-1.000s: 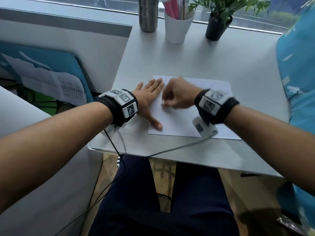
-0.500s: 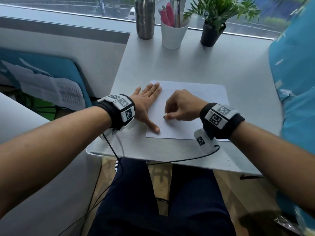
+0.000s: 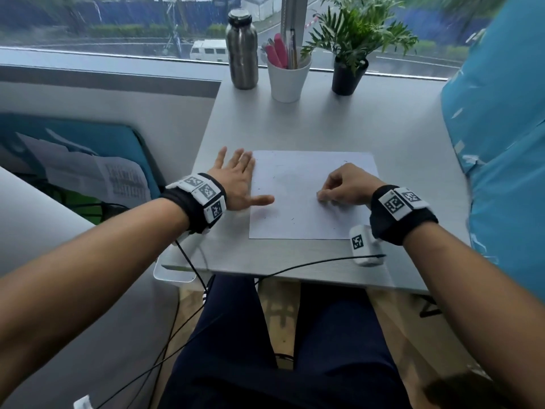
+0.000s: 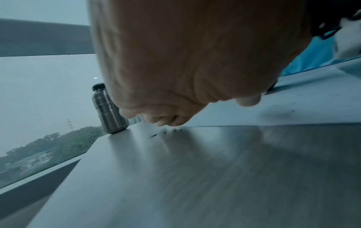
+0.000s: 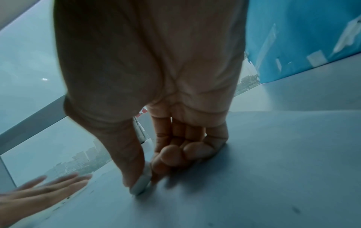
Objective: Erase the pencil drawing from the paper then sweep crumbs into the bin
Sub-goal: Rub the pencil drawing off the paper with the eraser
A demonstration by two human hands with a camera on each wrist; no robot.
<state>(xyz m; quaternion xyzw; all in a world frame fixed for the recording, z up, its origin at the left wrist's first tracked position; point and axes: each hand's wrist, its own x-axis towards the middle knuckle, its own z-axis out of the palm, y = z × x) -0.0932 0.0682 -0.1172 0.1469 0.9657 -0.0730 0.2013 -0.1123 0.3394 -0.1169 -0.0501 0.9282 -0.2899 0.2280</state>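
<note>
While the right hand point(image 3: 343, 184) pinches an eraser point(image 5: 141, 184) on the paper point(image 3: 298, 208), the flat-fingered left hand point(image 3: 236, 180) lies beside crumbs point(image 4: 166, 132).

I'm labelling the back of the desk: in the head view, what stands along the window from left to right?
Steel bottle → white cup holding pens → potted plant. All three stand on the desk, far from the paper.

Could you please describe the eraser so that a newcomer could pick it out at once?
Find the paper on the table. The right hand rests on it, pinching the eraser: a small white rounded piece, tip on the sheet, the only thing held.
</note>
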